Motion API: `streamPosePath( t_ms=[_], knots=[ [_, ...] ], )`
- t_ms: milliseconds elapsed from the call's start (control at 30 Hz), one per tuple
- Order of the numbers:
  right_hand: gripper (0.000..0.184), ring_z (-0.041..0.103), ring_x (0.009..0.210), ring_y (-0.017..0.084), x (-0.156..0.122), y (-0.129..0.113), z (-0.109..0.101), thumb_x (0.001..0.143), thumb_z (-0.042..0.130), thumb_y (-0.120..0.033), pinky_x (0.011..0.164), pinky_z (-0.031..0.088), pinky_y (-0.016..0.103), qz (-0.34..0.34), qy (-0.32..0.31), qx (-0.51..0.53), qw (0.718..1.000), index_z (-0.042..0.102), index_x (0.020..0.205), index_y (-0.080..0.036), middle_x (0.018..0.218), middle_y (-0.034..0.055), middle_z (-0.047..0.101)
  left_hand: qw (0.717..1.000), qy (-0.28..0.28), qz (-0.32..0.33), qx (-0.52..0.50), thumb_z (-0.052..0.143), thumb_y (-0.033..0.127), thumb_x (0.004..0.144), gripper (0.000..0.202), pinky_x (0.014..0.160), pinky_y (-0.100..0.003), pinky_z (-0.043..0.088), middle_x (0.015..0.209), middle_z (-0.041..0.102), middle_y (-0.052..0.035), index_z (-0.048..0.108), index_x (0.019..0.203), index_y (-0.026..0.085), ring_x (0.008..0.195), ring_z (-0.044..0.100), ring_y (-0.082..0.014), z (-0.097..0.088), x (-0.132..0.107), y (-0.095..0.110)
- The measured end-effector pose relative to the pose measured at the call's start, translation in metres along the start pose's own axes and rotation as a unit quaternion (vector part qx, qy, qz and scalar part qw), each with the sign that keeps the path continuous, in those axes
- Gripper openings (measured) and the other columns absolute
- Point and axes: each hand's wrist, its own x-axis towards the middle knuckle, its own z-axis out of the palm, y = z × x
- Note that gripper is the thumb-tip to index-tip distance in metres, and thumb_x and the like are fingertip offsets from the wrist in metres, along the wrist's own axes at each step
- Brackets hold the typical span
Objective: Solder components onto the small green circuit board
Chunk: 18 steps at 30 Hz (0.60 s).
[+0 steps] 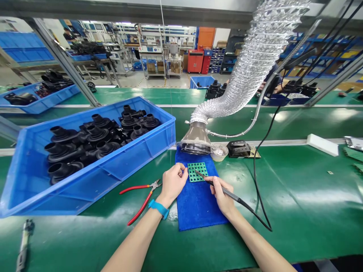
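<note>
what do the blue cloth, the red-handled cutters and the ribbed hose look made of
Blue cloth: soft fabric, possibly microfibre, given its matte, fuzzy look. Red-handled cutters: metal head, silvery-grey; smooth, evenly red grips, likely plastic. Ribbed hose: thin silvery foil, perhaps aluminium, judging by crinkled glints.

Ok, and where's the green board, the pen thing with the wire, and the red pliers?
Green board (197, 168): head view, on its face near the middle.
Pen thing (233, 196): head view, on its grey grip.
Red pliers (146, 201): head view, on the lower red handle.

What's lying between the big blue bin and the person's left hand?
Red-handled pliers lie there on the green tabletop, as the head view shows.
</note>
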Motion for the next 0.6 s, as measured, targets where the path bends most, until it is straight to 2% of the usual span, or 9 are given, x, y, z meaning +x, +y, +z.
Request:
streamPosePath(
  t_ms=[333,467,600],
  knots=[
    [0.056,0.044,0.042,0.011,-0.0003,0.0008,0.0010,0.098,0.044,-0.057,0.044,0.037,0.025,0.002,-0.001,0.007,1.000,0.077,0.086,-0.015,0.047,-0.0031,0.046,0.997,-0.028,0.037,0.056,0.060,0.019,0.091,0.011,0.059,-0.025,0.038,0.063,0.059,0.0045,0.059,0.079,0.021,0.056,0.056,-0.0118,0.0023,-0.0040,0.0024],
    [0.054,0.047,0.044,0.012,-0.0009,0.0017,0.0003,0.098,0.044,-0.057,0.047,0.040,0.025,-0.007,-0.005,-0.002,1.000,0.077,0.086,-0.016,0.048,-0.0026,0.048,0.992,-0.053,0.089,0.079,0.058,0.017,0.094,0.011,0.064,-0.025,0.044,0.080,0.069,0.0009,0.059,0.084,0.020,0.065,0.063,-0.0131,0.0045,-0.0064,0.0026],
    [0.052,0.048,0.045,0.012,-0.0012,0.0026,0.0001,0.098,0.045,-0.056,0.048,0.040,0.025,-0.010,-0.005,-0.005,1.000,0.077,0.086,-0.017,0.049,-0.0028,0.047,0.981,-0.086,0.135,0.114,0.053,0.016,0.098,0.012,0.069,-0.027,0.049,0.089,0.069,-0.0025,0.062,0.090,0.020,0.075,0.066,-0.0162,0.0053,-0.0082,0.0039]
  ],
)
